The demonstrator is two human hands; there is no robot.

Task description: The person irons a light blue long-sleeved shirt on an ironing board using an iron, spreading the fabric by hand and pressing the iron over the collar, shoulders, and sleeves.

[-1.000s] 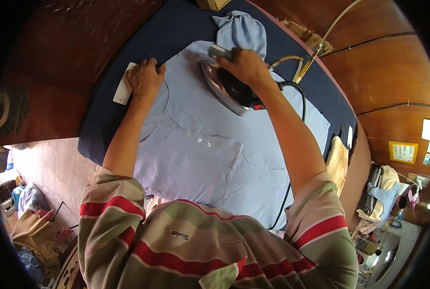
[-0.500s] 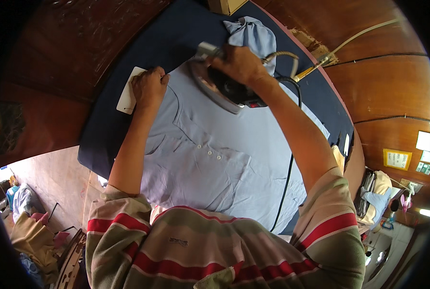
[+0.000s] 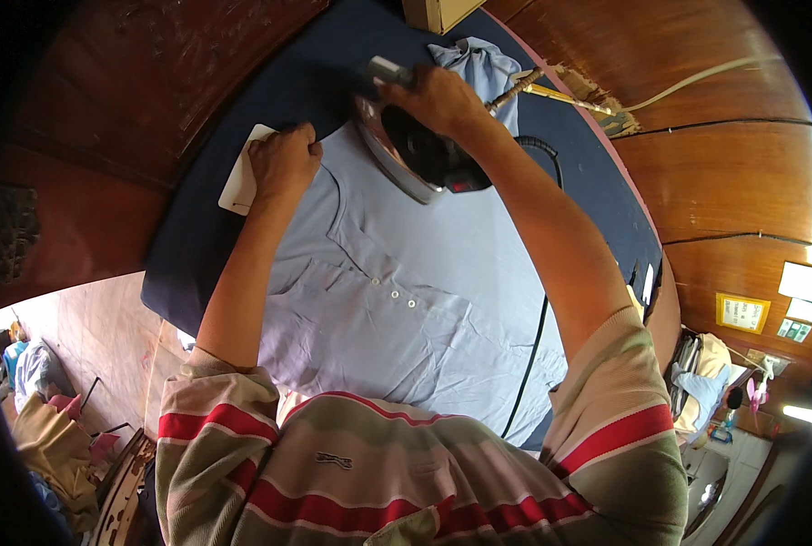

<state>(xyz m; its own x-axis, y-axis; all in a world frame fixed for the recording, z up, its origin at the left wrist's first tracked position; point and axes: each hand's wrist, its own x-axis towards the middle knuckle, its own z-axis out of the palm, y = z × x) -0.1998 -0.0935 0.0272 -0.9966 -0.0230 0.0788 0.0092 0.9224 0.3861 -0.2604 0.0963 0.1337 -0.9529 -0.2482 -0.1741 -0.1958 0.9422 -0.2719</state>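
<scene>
A light blue shirt [image 3: 442, 264] with a few white buttons lies spread over a dark navy covered table [image 3: 306, 68]. My right hand [image 3: 438, 102] is wrapped round the handle of an iron [image 3: 406, 146], at the far side of the shirt and partly over the navy cover. The iron's far end looks blurred. Closed, my left hand [image 3: 285, 159] rests at the shirt's far left edge, overlapping a flat white plate [image 3: 240, 187]. What its fingers grip, if anything, is hidden.
Bunched blue fabric [image 3: 479, 64] lies at the far edge, near a cardboard box [image 3: 442, 11]. A black cord [image 3: 535, 355] runs over the shirt on the right. Dark carved wood [image 3: 87, 182] borders the left; a wood-panelled wall [image 3: 724, 173] stands to the right.
The iron and my right hand have moved slightly left and farther away over the shirt. My left hand has stayed almost in place.
</scene>
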